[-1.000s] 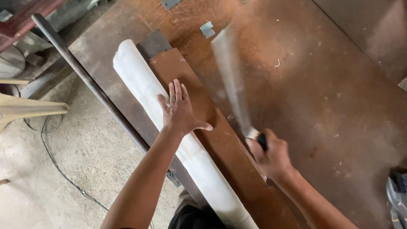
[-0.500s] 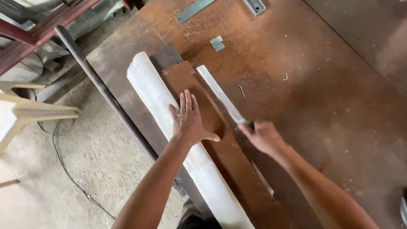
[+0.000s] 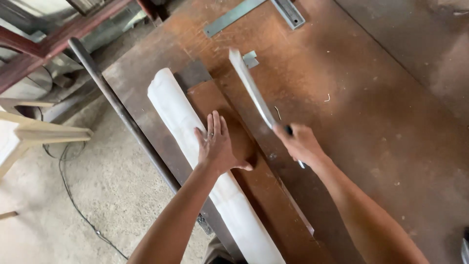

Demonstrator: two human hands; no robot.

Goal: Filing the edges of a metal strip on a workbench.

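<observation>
Plainly, with the left hand [image 3: 218, 146] spread flat on the white roll [image 3: 195, 146] by the table's edge, the right hand's [image 3: 300, 144] gripped long blade [image 3: 251, 88] risks glancing toward those fingers.

Metal or fabrication workshop. Evidence: large rust-brown steel worktable [image 3: 371, 122], scratched and speckled; steel square [image 3: 254, 12] lying at far edge; small metal offcut [image 3: 250, 58]; long dark steel rod [image 3: 122, 112] along table side; red-painted steel framing [image 3: 44, 39] beyond; bare concrete floor [image 3: 83, 195] with loose black cable [image 3: 73, 205]; pale timber pieces [image 3: 44, 134] at left
</observation>
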